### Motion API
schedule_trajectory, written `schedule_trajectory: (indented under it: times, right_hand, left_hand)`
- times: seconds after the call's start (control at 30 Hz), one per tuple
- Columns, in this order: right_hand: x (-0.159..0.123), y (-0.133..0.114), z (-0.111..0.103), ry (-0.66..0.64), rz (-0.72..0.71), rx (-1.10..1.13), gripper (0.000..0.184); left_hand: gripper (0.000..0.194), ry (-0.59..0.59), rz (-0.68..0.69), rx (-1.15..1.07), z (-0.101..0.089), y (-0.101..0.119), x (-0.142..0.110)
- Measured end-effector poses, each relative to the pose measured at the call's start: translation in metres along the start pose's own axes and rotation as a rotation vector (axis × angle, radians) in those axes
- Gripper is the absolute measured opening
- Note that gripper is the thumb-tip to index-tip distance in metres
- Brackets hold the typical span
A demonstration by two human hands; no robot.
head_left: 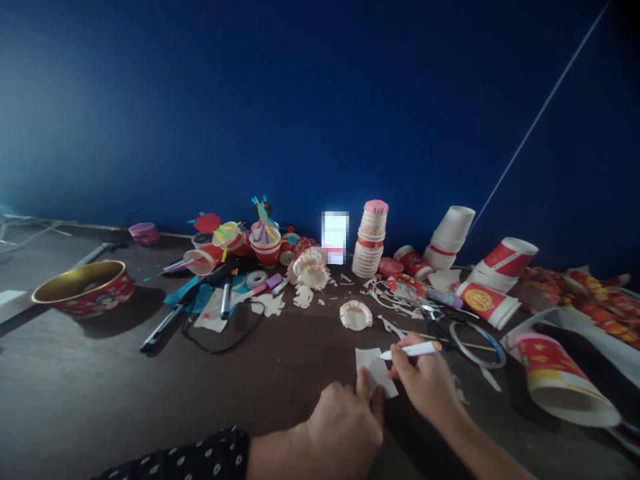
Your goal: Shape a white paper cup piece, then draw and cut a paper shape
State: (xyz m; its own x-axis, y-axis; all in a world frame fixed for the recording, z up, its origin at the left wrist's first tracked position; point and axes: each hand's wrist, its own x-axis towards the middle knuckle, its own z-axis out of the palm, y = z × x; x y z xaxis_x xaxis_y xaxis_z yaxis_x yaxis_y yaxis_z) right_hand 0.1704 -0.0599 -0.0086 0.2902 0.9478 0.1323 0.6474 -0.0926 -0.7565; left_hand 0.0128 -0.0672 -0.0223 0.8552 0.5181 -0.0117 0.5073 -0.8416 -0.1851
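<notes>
My left hand (345, 423) rests on the table with the index finger and thumb pressed on a small piece of white paper (369, 360), holding it down. The other fingers are curled under. A white marker (417, 350) with an orange end is pinched in my right hand (425, 380). It slants over the paper's right edge, its narrow end at or just above the sheet; contact cannot be made out. Just beyond the paper lies a shallow white cup base with a rolled, cut edge (356, 317).
Stacked paper cups (370, 250) stand behind, near a blue wall (320, 120). A decorated bowl (83, 290) sits at left, near markers (226, 297) and paper scraps. Scissors (433, 317), a coiled cable (480, 343) and a tipped paper cup (560, 380) lie at right.
</notes>
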Motion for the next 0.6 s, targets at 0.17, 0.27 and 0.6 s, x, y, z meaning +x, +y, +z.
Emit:
schedule_trajectory:
  times: [0.17, 0.27, 0.6]
  right_hand:
    - [-0.0004, 0.0015, 0.0012, 0.013, -0.008, 0.05, 0.021]
    - [-0.001, 0.004, 0.0016, 0.024, 0.006, 0.184, 0.023]
    - [-0.0032, 0.0015, -0.007, 0.05, -0.016, 0.355, 0.025]
  left_hand:
    - [0.04, 0.02, -0.014, 0.007, 0.0026, 0.0005, 0.0003]
    - [0.041, 0.014, -0.002, 0.008, 0.0019, 0.0003, -0.0002]
    - [0.038, 0.01, -0.011, -0.011, -0.0037, -0.0001, 0.0]
